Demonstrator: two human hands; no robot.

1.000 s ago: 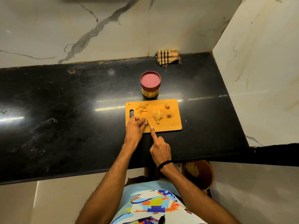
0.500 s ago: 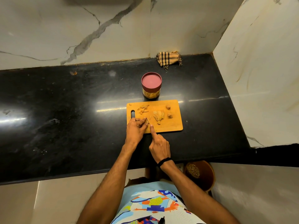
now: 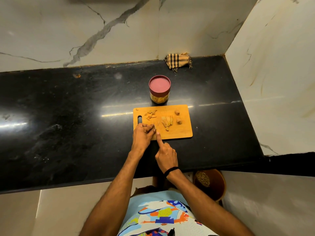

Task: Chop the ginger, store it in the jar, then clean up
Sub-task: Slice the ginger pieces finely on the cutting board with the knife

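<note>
Nearest, on the floor below the counter (image 3: 68, 133) edge, a bin (image 3: 211, 184) stands at your right side. Your right hand (image 3: 166, 155) grips the knife (image 3: 154, 129). Its fingers curl round the hidden handle, the forefinger lies straight along the spine, and only a sliver of blade shows. Beside that blade, your left hand (image 3: 142, 136) rests on the near left corner of the board (image 3: 182, 132). Its fingers are curled and the tips bunched, seemingly pinching down a piece that they hide.

Beyond the blade lie a fan of slices (image 3: 167, 122) at mid-board and a small heap of strips (image 3: 150, 114) at the far left. Two whole knobs (image 3: 177, 112) sit at the far right, apart from each other. Just behind the board stands the jar (image 3: 159, 89), lid on, with some pale stuff inside. A checked cloth (image 3: 178, 61) lies against the back wall.

Step in hand: chopping, judged about half done; storing and cleaning are not begun. The next cut calls for fingertips tucked clear of the edge and a straight downward press. The piece is likely small, so expect it to roll or slip. The lid must come off before anything goes in.
</note>
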